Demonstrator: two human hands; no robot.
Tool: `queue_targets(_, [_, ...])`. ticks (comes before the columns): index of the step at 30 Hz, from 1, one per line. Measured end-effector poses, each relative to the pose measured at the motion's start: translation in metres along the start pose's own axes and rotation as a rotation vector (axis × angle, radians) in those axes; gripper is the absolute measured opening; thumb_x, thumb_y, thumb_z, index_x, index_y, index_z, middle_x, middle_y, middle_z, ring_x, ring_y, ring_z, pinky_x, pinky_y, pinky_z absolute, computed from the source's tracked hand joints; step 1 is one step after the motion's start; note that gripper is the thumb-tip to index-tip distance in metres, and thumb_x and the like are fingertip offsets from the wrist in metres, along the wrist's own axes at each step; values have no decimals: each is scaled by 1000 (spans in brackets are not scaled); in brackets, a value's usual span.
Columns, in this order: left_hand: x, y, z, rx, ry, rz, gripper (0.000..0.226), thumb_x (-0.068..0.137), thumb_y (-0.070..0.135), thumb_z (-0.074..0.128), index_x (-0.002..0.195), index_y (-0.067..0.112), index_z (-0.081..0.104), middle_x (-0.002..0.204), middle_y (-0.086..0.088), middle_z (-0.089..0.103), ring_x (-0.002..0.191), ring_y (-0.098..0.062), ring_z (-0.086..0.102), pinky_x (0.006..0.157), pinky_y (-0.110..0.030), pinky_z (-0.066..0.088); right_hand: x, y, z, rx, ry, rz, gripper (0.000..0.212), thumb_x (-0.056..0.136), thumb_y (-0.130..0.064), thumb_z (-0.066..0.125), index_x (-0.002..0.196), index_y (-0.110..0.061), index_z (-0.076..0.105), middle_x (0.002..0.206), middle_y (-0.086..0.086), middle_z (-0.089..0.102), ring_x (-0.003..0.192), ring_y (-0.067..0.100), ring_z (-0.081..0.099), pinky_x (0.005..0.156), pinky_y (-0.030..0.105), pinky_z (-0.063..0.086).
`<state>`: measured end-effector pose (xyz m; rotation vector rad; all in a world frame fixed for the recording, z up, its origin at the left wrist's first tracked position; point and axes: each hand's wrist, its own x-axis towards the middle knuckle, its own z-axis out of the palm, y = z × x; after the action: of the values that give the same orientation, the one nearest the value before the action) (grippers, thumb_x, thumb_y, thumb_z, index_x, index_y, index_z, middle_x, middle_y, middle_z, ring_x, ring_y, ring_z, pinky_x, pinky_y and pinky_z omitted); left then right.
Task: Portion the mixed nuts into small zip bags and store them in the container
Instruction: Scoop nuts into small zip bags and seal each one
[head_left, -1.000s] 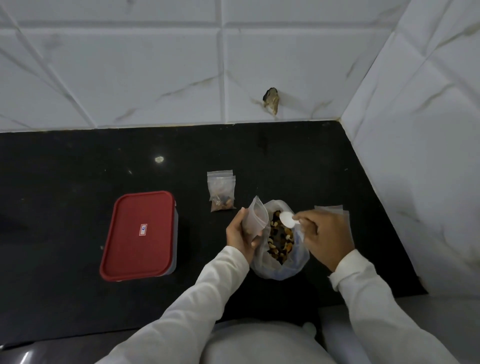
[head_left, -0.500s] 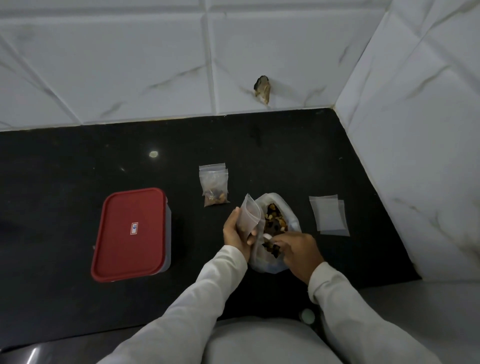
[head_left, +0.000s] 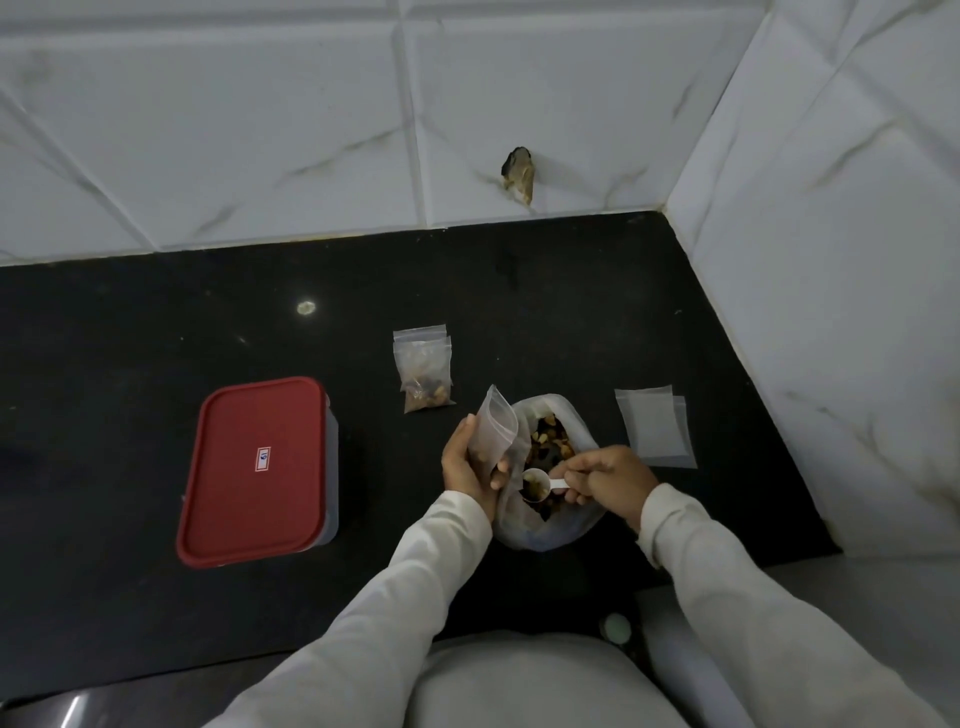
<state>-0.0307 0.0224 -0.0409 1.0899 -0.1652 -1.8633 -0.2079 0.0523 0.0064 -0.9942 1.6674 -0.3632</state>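
Presently I enter the items as follows.

Small zip bag (head_left: 496, 431): thin clear film, near weightless, limp and slick. I judge it best held by the side walls below the zip lip, so that the mouth gapes. It stands upright in the left hand (head_left: 465, 465), just beside the bulk bag's rim, with its mouth upward.

Left hand: fingers and thumb curled round the zip bag's lower half. I read the grip as light.

Mixed nuts (head_left: 550, 441): loose, hard pieces, likely to roll and scatter. I would move them by scoop only. They lie in a soft plastic bulk bag (head_left: 563, 530) on the counter (head_left: 156, 322), its mouth open.

Right hand (head_left: 608, 480): fingers pinched on the handle of a small white scoop (head_left: 537, 483). The bowl carries a few nuts over the bulk bag.

Filled zip bags (head_left: 423, 374): two, overlapping, further back on the counter.

Empty zip bags (head_left: 654, 426): lying flat, to the right.

Container (head_left: 260, 467): red lid on, to the left, well apart from both hands.
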Motion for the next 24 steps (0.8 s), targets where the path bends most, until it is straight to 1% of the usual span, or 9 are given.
queue_targets(3, [0,2,0,-16,-3,-9,38,84,45,60,86,8,59,53,-6,43,37,-15,32,35,-20,26,-4,3,-2,128,2,24,23,91,-1,60,88,-16,78,77,9,73,73,15,66,86,34,55])
queue_targets(6, [-2,6,0,-29,8,-47,36,89,43,56,83,9,65,57,-5,48,41,-14,38,34,-19,28,-12,2,-6,219,34,12,24,91,2,58,86,-13,77,79,13,71,77,19,64,84,34,54])
queue_targets(9, [-1,9,-3,-16,-3,-63,33,87,42,60,92,10,62,59,-4,49,43,-13,42,34,-20,31,-22,-9,-14,277,89,-38,24,91,3,56,91,-9,76,84,15,71,78,21,64,79,32,53])
queue_targets(13, [0,13,-5,-18,5,-81,46,74,45,69,105,13,58,66,-3,54,47,-13,47,36,-20,35,-36,-38,-19,393,171,-103,21,93,3,54,98,-5,74,84,14,69,77,16,62,83,33,53])
queue_targets(16, [-4,18,0,-44,1,-64,42,82,41,65,111,12,58,73,-5,58,49,-14,54,38,-19,41,-41,-61,-17,430,180,-154,21,93,1,55,99,-7,74,93,15,71,81,16,63,86,32,54])
queue_targets(19, [-6,22,2,-83,-4,-42,34,91,34,58,115,10,59,81,-7,62,51,-14,61,41,-17,45,-42,-78,-11,402,175,-216,22,93,-1,56,97,-12,75,93,15,72,80,14,66,84,28,56])
queue_targets(22, [-6,23,3,-90,-1,-43,40,88,36,61,119,10,60,86,-8,63,54,-14,62,45,-18,47,-41,-86,-5,271,200,-279,22,93,-5,58,95,-18,76,83,6,74,78,11,67,80,23,56])
queue_targets(24, [-4,22,4,-90,7,-47,48,82,38,66,121,9,62,93,-10,65,57,-16,64,48,-20,49,-40,-89,-2,128,234,-321,22,94,-10,58,94,-24,74,78,-2,74,74,3,67,72,12,52])
